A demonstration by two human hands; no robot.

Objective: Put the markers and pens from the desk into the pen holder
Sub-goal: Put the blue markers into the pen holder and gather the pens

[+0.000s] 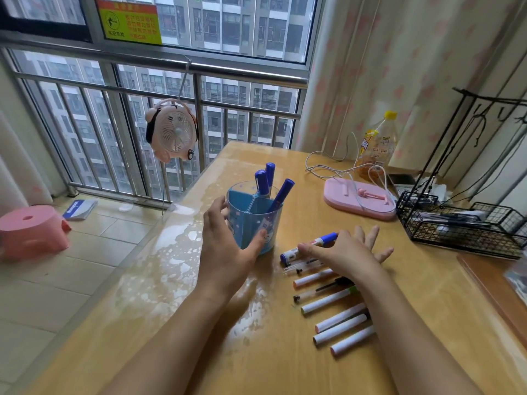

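Observation:
A blue pen holder with compartments stands on the wooden desk, with three blue markers upright inside. My left hand wraps around its left side, thumb on the front wall and fingers at the rim. One blue-capped marker lies flat just right of the holder. My right hand hovers over it with fingers spread, the thumb touching its barrel. Nearer me lie clear pens and a row of several white markers, partly hidden under my right forearm.
A pink stand with a white cable lies behind the pens. A black wire basket sits at the right, a yellow-capped bottle at the back. A pink fan hangs from the window rail. The desk's left edge drops to the floor.

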